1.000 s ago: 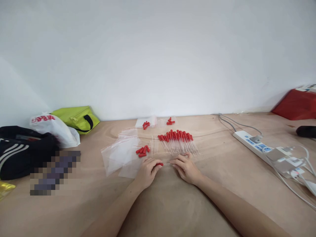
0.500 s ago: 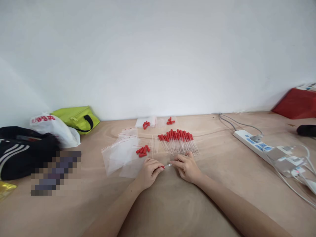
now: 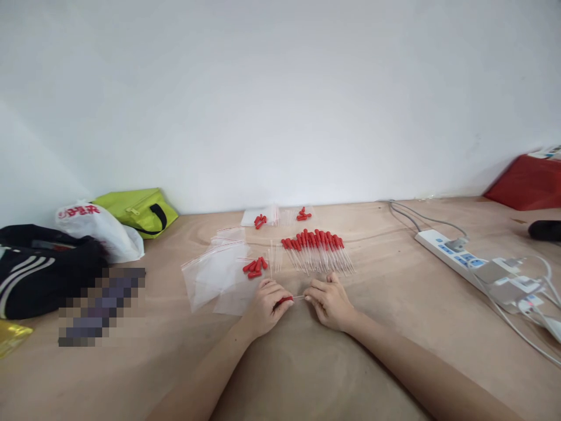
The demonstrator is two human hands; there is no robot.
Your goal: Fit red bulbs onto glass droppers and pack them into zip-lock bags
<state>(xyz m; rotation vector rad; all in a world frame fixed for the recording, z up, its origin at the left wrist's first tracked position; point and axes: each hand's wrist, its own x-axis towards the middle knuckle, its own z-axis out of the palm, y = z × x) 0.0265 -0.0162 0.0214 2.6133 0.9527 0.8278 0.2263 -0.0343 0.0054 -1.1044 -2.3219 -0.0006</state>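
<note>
Between thumb and fingers, my left hand (image 3: 268,305) pinches a red rubber dropper bulb (image 3: 284,301). A thin clear glass tube (image 3: 298,297) runs from the bulb to my right hand (image 3: 328,304), whose fingertips are closed on its other end. Just beyond my hands lies a row of droppers (image 3: 316,248), red bulbs at the far end and clear tips toward me. Several loose red bulbs (image 3: 255,267) lie on clear zip bags left of a few bare glass tubes (image 3: 276,257).
Flat zip bags (image 3: 205,278) spread at left. Further back are small bags with more red bulbs (image 3: 260,221). A black bag (image 3: 44,275), white plastic bag (image 3: 103,228) and green pouch (image 3: 140,210) stand left; a power strip (image 3: 451,257) with cables lies right.
More of the red bulb shows between my left thumb and fingers. My right fingers have shifted slightly along the tube, and the hands remain close together.
</note>
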